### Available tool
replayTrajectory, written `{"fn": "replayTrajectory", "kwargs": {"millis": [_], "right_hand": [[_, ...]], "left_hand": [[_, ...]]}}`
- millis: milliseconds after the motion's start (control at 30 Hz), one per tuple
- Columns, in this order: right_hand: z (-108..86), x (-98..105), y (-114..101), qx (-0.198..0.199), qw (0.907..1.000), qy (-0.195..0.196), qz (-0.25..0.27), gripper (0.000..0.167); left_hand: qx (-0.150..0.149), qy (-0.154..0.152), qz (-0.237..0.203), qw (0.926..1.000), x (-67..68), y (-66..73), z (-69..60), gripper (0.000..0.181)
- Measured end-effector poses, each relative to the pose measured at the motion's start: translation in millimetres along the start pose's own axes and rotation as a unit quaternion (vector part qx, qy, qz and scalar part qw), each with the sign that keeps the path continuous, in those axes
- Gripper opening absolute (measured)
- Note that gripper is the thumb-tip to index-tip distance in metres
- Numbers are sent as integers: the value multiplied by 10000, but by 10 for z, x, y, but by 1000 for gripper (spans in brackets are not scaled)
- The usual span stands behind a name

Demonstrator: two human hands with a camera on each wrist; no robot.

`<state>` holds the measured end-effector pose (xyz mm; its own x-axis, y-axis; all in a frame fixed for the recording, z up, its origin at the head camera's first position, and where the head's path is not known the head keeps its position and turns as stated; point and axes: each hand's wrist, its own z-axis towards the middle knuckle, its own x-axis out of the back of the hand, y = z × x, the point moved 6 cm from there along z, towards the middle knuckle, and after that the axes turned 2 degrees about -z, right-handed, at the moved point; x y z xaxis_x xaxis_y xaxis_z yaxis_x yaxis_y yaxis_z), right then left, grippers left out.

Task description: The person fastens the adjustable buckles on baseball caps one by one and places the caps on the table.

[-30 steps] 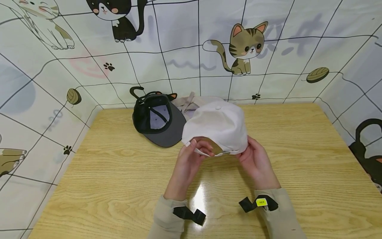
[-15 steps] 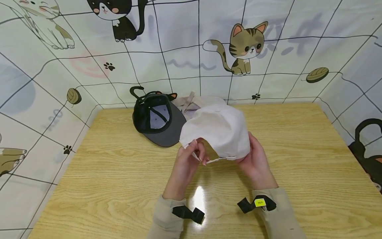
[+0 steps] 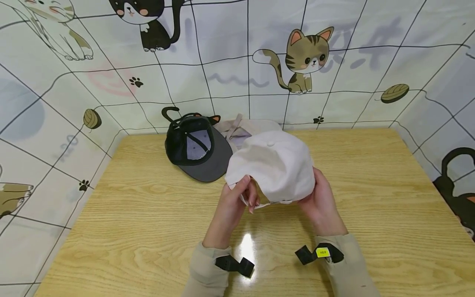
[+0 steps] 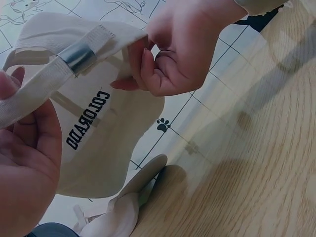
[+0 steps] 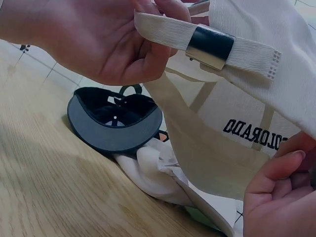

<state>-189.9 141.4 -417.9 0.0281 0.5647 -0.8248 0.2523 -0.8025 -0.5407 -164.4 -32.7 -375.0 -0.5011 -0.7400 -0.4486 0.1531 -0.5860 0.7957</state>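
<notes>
Near the centre of the head view, one white baseball cap (image 3: pixel 278 165) is held up by two hands, its opening at the back turned toward the person. The left hand (image 3: pixel 231 202) pinches the back strap (image 5: pixel 163 29) between thumb and fingers; the right hand (image 3: pixel 322 204) grips the rim on the right side with curled fingers. One metal buckle (image 5: pixel 210 47) sits on the strap, and on the inner side one dark word, COLORADO (image 4: pixel 89 121), appears reversed.

Left of centre, one dark grey cap (image 3: pixel 220 156) lies with its hollow showing. Between it and the upper edge of the held cap, one pale cap (image 3: pixel 261 124) shows partly, so I count three caps. Below are two beige sleeves (image 3: pixel 209 268) with two black bands (image 3: pixel 227 264), and one yellow label (image 3: pixel 323 252) on the right band. The wooden table (image 3: pixel 141 239) fills the lower frame.
</notes>
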Motion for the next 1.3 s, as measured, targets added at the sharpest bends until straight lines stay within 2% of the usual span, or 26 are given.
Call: {"fn": "replayTrajectory", "kwargs": {"millis": [400, 600, 833, 1133, 1300], "right_hand": [[-11, 4, -142, 295, 9995, -81, 16, 11], [-35, -6, -226, 490, 9984, -242, -134, 13], [-51, -16, -262, 519, 9973, -202, -476, 15], [-44, 38, -258, 457, 9957, -85, -807, 22], [-22, 112, -252, 423, 9946, 39, -950, 23]], "left_hand": [[359, 306, 222, 9986, -1, -75, -14, 37], [743, 312, 300, 9963, -37, -166, -7, 38], [1255, 496, 463, 9898, -25, -304, -33, 33], [1575, 712, 722, 9823, -4, -379, -56, 35], [1750, 723, 767, 9789, -5, -421, -62, 34]]}}
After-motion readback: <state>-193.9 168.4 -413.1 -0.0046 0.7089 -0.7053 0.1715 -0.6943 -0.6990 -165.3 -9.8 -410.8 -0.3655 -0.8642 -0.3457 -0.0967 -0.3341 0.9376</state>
